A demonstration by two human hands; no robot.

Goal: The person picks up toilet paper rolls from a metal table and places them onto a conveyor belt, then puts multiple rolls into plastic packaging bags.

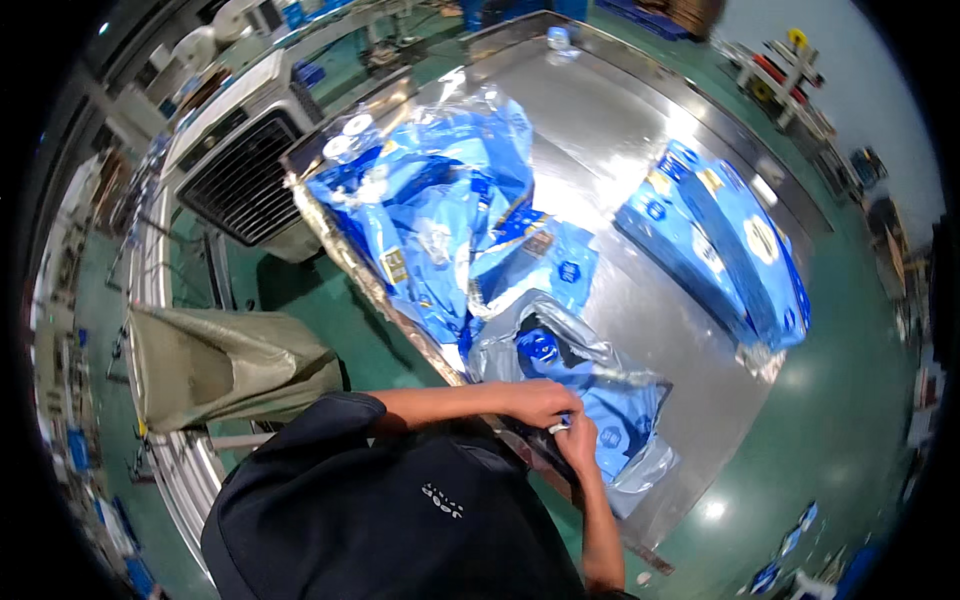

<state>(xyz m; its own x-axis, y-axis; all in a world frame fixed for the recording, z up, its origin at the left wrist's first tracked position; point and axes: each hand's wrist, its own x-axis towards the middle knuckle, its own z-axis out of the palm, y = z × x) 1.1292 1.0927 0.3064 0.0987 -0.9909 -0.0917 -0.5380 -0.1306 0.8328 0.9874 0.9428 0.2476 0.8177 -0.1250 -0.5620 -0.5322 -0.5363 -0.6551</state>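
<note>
My left hand and my right hand meet at the near edge of a metal table, both with fingers closed. A small white piece shows between them, too small to name. Just beyond and beside them lies a grey plastic bag, its mouth spread, with blue printed plastic packaging inside and over it. I cannot tell whether my fingers also pinch the bag's edge. Past the bag is a crumpled heap of blue printed plastic bags.
Flat blue packs lie stacked at the table's right side. White rolls sit at the far left corner. A grey vented machine and a khaki sack stand on the left. A raised metal rim borders the table's far side.
</note>
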